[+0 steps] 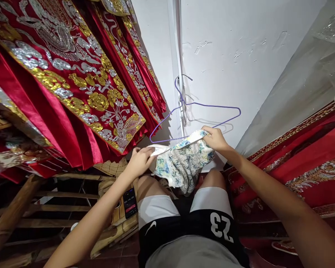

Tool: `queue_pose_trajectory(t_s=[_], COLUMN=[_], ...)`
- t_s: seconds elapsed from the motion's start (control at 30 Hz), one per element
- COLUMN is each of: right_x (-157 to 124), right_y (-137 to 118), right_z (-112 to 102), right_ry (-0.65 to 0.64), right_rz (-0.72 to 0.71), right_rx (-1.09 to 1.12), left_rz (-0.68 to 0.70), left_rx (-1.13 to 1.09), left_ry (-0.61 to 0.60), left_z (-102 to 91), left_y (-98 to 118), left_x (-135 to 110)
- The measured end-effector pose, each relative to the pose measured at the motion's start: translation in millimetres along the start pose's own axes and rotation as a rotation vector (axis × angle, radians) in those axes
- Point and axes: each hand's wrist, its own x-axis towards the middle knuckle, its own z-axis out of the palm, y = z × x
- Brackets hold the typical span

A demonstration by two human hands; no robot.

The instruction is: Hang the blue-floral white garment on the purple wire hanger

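A floral blue, yellow and white garment [184, 163] hangs between my hands, stretched along its white waistband. My left hand [139, 160] is closed on the waistband's left end. My right hand [215, 138] is closed on its right end, slightly higher. Just behind the garment a purple wire hanger [195, 104] hangs from a hook on the white wall [240, 56]; its bottom bar runs right above the waistband. My knees and black-and-white shorts show below the cloth.
Red costumes with gold and silver embroidery [72, 82] hang at the left. More red embroidered cloth [304, 167] lies at the right. A phone [130, 203] rests on a bamboo bench [44, 208] by my left knee.
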Motion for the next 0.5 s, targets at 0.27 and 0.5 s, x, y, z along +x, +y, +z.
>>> queue_pose_trajectory(t_s=[0.27, 0.5], right_x=[-5.7, -14.8], right_y=[-19.3, -30.6], right_z=[-12.0, -5.5], right_ry=[-0.034, -0.055], right_rz=[0.027, -0.004], right_rx=[0.088, 0.167], left_rz=[0.063, 0.042], left_rx=[-0.228, -0.618], left_ry=[0.336, 0.564], left_z=[-31.7, -34.6], left_y=[8.2, 22.9], left_x=[25.7, 64.6])
